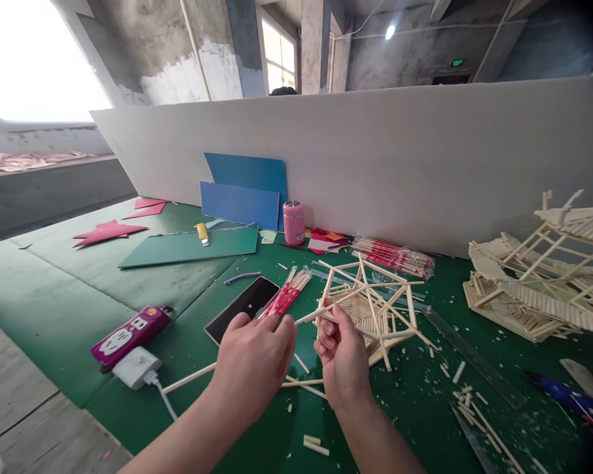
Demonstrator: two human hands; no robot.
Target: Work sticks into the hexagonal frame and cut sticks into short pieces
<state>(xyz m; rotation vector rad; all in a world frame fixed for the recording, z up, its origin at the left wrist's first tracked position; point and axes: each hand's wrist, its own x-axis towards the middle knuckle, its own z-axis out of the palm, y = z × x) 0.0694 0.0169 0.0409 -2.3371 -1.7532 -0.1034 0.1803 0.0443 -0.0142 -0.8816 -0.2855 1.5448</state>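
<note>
My left hand [257, 359] is closed around a thin wooden stick [190, 377], which sticks out on both sides of the fist. The stick slopes up to the right, where my right hand [344, 355] pinches its far end between thumb and fingers. Right behind that hand stands a frame of wooden sticks [370, 293], with crossed bars on top and stacked sticks inside. I cannot tell whether the held stick touches it. Beyond my left fist lie red-and-white wrapped sticks [289, 293] and a black phone [242, 308].
A larger stick model [538, 276] stands at the right. A clear ruler [474, 359], a blue-handled tool [568, 398], a blade [472, 438] and stick scraps lie nearby. On the left are a purple case [131, 336] and white charger [137, 367]. A pink cup [293, 224] stands behind.
</note>
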